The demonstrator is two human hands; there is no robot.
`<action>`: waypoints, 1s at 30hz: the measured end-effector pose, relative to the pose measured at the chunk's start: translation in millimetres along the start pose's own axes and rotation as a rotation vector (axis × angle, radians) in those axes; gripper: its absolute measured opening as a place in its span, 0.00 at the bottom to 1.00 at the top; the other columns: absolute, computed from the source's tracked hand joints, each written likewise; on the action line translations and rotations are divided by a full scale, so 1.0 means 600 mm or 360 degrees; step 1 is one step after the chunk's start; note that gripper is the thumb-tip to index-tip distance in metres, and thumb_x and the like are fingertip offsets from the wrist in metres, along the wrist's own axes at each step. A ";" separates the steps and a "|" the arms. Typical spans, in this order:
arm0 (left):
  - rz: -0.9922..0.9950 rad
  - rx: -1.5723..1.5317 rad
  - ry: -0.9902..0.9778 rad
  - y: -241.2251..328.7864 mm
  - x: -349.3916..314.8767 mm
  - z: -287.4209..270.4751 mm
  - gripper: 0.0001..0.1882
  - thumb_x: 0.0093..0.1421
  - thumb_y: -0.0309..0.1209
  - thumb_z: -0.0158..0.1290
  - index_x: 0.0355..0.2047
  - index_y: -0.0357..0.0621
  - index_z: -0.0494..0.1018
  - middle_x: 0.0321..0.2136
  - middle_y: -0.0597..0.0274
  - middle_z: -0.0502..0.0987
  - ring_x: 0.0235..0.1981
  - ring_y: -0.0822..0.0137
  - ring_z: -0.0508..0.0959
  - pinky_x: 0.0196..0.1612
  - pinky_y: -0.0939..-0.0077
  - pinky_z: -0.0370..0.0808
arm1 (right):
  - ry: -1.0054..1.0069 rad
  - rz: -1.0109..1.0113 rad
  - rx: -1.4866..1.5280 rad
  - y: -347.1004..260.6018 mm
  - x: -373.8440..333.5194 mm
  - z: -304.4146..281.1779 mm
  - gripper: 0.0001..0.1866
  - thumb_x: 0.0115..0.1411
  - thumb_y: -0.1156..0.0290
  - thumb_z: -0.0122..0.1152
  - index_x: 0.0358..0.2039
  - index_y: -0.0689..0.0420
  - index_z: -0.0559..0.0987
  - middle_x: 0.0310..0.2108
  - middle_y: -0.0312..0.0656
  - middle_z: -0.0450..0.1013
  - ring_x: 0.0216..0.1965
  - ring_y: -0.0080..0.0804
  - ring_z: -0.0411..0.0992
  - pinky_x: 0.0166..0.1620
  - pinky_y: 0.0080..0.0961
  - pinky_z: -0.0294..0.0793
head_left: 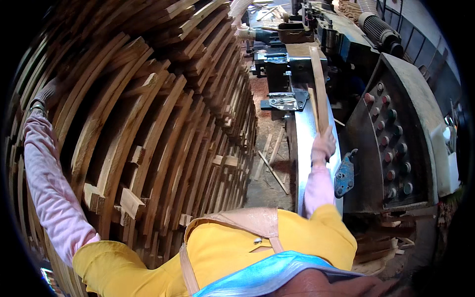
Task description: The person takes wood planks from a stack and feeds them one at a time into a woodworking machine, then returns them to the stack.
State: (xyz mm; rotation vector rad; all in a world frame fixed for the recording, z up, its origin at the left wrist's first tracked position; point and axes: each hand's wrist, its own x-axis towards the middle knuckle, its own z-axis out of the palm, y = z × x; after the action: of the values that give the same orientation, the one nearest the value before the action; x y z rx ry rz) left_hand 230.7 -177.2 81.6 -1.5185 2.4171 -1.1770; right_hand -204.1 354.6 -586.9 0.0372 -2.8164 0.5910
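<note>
My right hand is closed around the near end of a long wooden strip. The strip lies lengthwise on the shiny metal bed of a woodworking machine, its far end by the machine's guides. A second, thinner wooden strip lies against its left side. Far out to the left, my left hand, in a knitted glove, reaches into a tall stack of wooden strips. It touches or is very near the strips there; shadow hides its fingers.
A control panel with several coloured buttons stands right of the bed, a blue metal bracket beside it. An electric motor sits at the back right. A metal clamp juts from the bed's left side. Loose offcuts lie on the floor.
</note>
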 end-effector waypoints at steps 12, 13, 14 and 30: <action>0.0183 -0.0126 0.0260 0.091 -0.077 -0.101 0.15 0.62 0.36 0.59 0.46 0.42 0.78 0.44 0.49 0.80 0.45 0.49 0.82 0.50 0.61 0.80 | -0.0381 -0.0129 -0.0301 0.125 -0.257 -0.100 0.30 0.64 0.57 0.63 0.65 0.47 0.69 0.57 0.41 0.75 0.56 0.45 0.73 0.55 0.44 0.77; 0.0192 -0.0115 0.0271 0.101 -0.080 -0.102 0.15 0.62 0.35 0.59 0.47 0.42 0.78 0.44 0.49 0.80 0.45 0.48 0.82 0.50 0.60 0.80 | -0.0287 -0.0113 -0.0311 0.146 -0.297 -0.110 0.26 0.64 0.57 0.62 0.62 0.46 0.72 0.57 0.38 0.74 0.57 0.44 0.73 0.56 0.43 0.77; 0.0193 -0.0107 0.0269 0.104 -0.087 -0.100 0.15 0.62 0.35 0.58 0.48 0.42 0.78 0.45 0.48 0.80 0.46 0.48 0.82 0.51 0.60 0.80 | -0.0196 -0.0108 -0.0318 0.163 -0.326 -0.117 0.22 0.65 0.58 0.62 0.58 0.45 0.76 0.58 0.35 0.74 0.58 0.43 0.72 0.56 0.41 0.76; -0.0191 0.0238 -0.0240 0.021 -0.098 -0.010 0.21 0.65 0.27 0.56 0.58 0.40 0.76 0.55 0.42 0.80 0.54 0.42 0.82 0.57 0.58 0.79 | -0.0062 -0.0465 -0.0149 0.016 0.024 0.053 0.21 0.60 0.59 0.64 0.52 0.51 0.81 0.57 0.40 0.75 0.65 0.42 0.65 0.65 0.39 0.67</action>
State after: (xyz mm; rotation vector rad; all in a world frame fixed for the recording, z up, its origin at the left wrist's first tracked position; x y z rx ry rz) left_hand 248.7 -124.6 58.3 -1.6603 2.1196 -1.1862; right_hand -226.4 351.0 -614.8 0.4381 -2.7968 0.3944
